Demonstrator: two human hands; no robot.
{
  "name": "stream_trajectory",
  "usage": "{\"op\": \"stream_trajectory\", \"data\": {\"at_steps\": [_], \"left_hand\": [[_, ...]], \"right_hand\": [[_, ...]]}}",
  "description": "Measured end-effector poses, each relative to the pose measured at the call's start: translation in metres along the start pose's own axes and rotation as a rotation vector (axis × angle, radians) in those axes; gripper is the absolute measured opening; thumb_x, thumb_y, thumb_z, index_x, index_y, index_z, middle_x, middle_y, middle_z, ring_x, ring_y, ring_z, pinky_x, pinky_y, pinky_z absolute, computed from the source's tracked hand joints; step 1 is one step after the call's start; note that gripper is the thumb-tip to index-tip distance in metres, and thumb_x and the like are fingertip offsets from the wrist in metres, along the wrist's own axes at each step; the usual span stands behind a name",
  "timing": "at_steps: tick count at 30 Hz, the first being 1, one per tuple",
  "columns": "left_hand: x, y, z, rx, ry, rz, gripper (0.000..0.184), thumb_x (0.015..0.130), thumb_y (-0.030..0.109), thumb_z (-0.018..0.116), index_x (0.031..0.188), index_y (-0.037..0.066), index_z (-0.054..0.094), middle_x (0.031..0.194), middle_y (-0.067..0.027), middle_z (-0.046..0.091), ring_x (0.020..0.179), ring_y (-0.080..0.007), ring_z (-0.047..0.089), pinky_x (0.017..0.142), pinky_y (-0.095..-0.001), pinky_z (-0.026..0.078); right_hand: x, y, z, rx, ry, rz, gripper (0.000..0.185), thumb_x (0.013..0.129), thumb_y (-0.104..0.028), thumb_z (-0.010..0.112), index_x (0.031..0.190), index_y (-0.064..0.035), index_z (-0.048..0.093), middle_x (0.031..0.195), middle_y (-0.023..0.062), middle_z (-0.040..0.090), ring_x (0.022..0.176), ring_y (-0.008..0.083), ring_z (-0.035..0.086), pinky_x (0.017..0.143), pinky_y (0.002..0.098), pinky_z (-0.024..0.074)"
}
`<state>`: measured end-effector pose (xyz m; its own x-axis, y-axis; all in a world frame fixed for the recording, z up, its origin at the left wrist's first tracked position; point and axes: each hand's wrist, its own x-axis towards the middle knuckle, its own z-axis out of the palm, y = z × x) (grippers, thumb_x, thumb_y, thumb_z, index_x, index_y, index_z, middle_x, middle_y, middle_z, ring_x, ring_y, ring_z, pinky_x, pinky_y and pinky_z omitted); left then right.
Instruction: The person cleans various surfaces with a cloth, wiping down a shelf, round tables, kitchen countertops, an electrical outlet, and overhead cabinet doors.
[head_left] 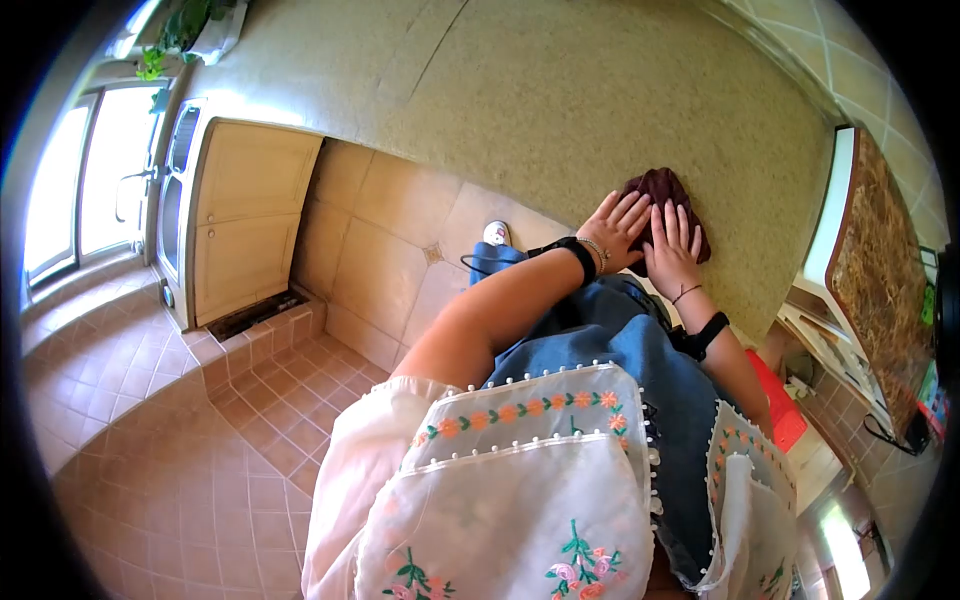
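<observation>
A dark maroon cloth (664, 186) lies bunched on a greenish-beige speckled surface (520, 120). My left hand (616, 228) rests flat on the cloth's left part, fingers stretched out. Beside it, my right hand (674, 250) lies flat on the cloth too, with its fingers spread. The two hands almost touch each other, and neither one wraps around the cloth. Part of the cloth is hidden under my palms. Dark bands circle both wrists, and a bracelet sits on each.
A cream cabinet (245, 220) stands at the left, by a bright glazed door (110, 180). A potted plant (185, 28) is at the upper left. At the right is a brown marbled top (880, 270), with a red object (778, 400) below. My foot (496, 233) is on tiles.
</observation>
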<state>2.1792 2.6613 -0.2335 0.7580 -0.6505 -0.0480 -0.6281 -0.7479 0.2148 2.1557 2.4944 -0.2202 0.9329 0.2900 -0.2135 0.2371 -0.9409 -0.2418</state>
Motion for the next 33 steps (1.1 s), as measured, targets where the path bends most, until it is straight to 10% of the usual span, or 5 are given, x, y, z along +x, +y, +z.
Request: {"op": "stream_trajectory", "data": {"at_steps": [33], "left_hand": [[-0.045,-0.349,-0.111,-0.028,-0.184,-0.462,0.081,0.084,0.046,0.048,0.145,0.007,0.01,0.153,-0.0084,0.003,0.141,-0.0252,0.001,0.11,-0.0532,0.002]], "right_hand": [[0.331,-0.259,-0.054,0.023,-0.316,-0.111,0.064,0.091,-0.033,0.041,0.146,-0.0198,0.01,0.153,0.0029,-0.004,0.14,0.0232,-0.007,0.11,0.0512,-0.0038]]}}
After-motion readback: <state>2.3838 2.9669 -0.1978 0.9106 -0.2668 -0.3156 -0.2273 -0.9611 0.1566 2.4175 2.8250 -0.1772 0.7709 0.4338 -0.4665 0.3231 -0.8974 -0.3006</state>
